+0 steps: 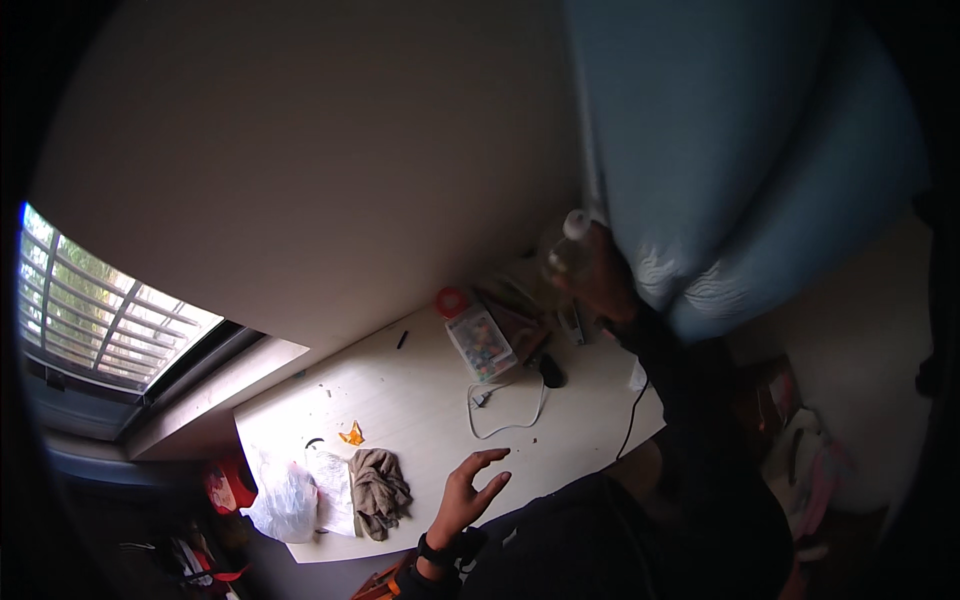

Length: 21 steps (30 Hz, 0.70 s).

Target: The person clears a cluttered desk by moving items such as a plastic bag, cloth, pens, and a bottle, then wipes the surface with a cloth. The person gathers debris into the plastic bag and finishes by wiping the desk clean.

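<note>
My right hand [609, 281] is raised at the far corner of the white table [600, 412], gripping a clear bottle [564, 259] with a white cap. The bottle is blurred and its contents are unclear. My left hand [471, 487] hovers by the near edge, thumb and fingers apart, with nothing held. Just beyond it a white cable [504, 433] lies in a loop beside a black computer mouse [551, 371]. Farther back lies a clear plastic box [481, 343] of small coloured pieces, with a round red object [452, 302] at its end.
A brown cloth [379, 487], white paper [332, 484] and a white plastic bag [285, 501] lie on the table's left end, near an orange scrap [352, 433]. A barred window [105, 300] is at left. Blue fabric [720, 172] hangs close by my right arm.
</note>
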Each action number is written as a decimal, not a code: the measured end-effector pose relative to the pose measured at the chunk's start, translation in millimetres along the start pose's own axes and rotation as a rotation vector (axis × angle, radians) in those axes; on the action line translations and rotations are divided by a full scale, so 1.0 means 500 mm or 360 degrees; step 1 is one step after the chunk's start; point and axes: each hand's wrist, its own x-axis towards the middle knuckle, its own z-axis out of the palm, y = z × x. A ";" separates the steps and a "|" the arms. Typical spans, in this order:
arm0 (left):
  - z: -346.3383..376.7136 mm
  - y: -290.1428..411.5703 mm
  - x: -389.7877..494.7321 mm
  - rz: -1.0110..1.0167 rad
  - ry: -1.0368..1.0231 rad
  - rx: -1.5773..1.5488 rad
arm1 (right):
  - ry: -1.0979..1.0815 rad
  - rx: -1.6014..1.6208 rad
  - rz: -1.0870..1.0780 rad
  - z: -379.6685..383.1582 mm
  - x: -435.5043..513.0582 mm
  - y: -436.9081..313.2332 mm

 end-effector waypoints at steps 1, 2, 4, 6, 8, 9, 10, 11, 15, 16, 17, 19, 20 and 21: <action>-0.002 -0.007 -0.007 -0.0021 0.0029 -0.0028 | 0.0127 -0.0043 -0.0065 0.013 0.018 0.024; -0.007 -0.014 -0.017 -0.0045 0.0059 -0.0057 | 0.0158 -0.0178 -0.0032 0.023 0.030 0.048; -0.010 -0.027 -0.033 -0.0105 0.0125 -0.0121 | 0.0201 -0.0111 0.0111 0.059 0.051 0.088; -0.012 -0.039 -0.043 -0.0169 0.0190 -0.0173 | 0.0231 -0.0030 0.0137 0.084 0.058 0.122; -0.013 -0.049 -0.052 -0.0208 0.0230 -0.0221 | 0.0292 -0.0151 0.0249 0.112 0.058 0.149; -0.015 -0.053 -0.054 -0.0217 0.0247 -0.0231 | 0.0308 -0.0224 0.0339 0.120 0.059 0.163; -0.016 -0.057 -0.053 -0.0227 0.0259 -0.0249 | 0.0281 -0.0032 0.0350 0.122 0.063 0.179; -0.017 -0.060 -0.052 -0.0235 0.0270 -0.0263 | 0.0228 0.0149 0.0393 0.121 0.067 0.195; -0.021 -0.071 -0.045 -0.0252 0.0265 -0.0256 | 0.0370 0.0076 0.0450 0.114 0.056 0.243; -0.022 -0.073 -0.041 -0.0252 0.0257 -0.0279 | 0.0438 0.0437 0.0691 0.108 0.065 0.252; -0.023 -0.075 -0.038 -0.0259 0.0251 -0.0291 | 0.0428 0.0513 0.0730 0.108 0.057 0.252; -0.027 -0.079 -0.030 -0.0260 0.0244 -0.0293 | 0.0339 0.0377 0.0614 0.110 0.038 0.244; -0.030 -0.082 -0.027 -0.0253 0.0241 -0.0285 | 0.0257 0.0166 0.0457 0.113 0.009 0.229; -0.035 -0.084 -0.023 -0.0249 0.0242 -0.0269 | 0.0174 -0.0043 0.0296 0.117 -0.025 0.211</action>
